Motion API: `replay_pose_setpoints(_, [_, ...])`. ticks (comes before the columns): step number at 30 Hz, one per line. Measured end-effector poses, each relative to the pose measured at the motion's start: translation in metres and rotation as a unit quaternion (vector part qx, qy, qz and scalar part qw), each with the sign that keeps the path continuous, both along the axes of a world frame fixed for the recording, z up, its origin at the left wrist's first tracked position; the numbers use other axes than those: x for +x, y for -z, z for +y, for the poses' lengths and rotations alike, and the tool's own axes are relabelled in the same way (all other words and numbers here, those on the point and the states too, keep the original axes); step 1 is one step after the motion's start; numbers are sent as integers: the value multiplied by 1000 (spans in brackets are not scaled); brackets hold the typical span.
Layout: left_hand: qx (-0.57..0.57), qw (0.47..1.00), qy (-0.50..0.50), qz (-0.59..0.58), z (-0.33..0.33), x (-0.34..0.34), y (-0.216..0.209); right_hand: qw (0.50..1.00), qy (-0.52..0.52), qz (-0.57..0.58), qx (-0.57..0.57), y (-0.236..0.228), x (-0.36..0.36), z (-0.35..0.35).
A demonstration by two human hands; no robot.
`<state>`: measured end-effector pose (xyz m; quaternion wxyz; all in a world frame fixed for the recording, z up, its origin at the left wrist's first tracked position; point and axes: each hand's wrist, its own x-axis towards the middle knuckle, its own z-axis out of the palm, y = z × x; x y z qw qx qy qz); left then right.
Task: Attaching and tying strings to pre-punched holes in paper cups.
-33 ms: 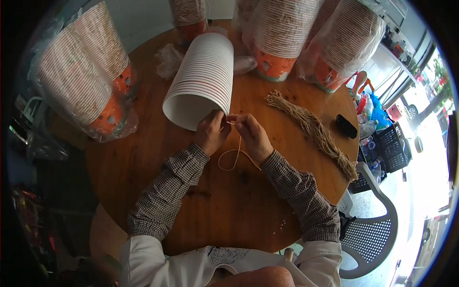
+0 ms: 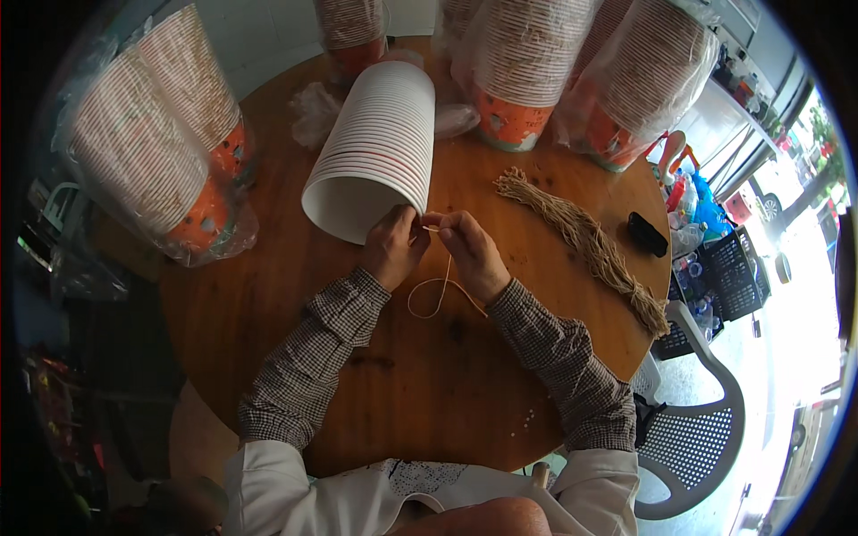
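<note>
A long stack of white paper buckets (image 2: 375, 143) lies on its side, its open mouth facing me. At the lower right of that mouth, my left hand (image 2: 393, 247) is closed on the rim of the nearest bucket. Right beside it, my right hand (image 2: 471, 256) pinches a thin tan string (image 2: 433, 228) between thumb and fingers at the rim. The string's tail hangs below and forms a loose loop on the table. The left fingertips are partly hidden, so I cannot tell whether they also touch the string.
A bundle of tan strings (image 2: 581, 237) lies on the round wooden table (image 2: 429, 393), with a black case-like object (image 2: 646, 235) near its right edge. Bagged bucket stacks (image 2: 527, 80) stand behind and at left (image 2: 143, 143). A grey chair (image 2: 688, 447) and black crate (image 2: 733, 277) are at right.
The bucket stack has shifted very slightly left, with both hands moving along with it. The grips look the same.
</note>
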<state>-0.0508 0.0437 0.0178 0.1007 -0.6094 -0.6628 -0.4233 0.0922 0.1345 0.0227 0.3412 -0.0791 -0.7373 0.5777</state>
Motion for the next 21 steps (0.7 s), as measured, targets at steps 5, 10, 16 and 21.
replay_pose_setpoints(5, [16, 1000, -10, 17, -14, -3, 1, 999, -31, -39, -10, 1, -1, -11])
replay_pose_setpoints(10, [7, 1000, -9, 9, -20, 2, -2, 995, -50, -62, -54, -4, 1, -21])
replay_pose_setpoints(16, [35, 998, 0, 52, -29, 30, 2, 1000, -10, 20, 1, 13, -8, -3])
replay_pose_setpoints(21, [26, 999, 36, 12, -49, 58, 6, 996, 56, 61, 13, 33, -1, 52])
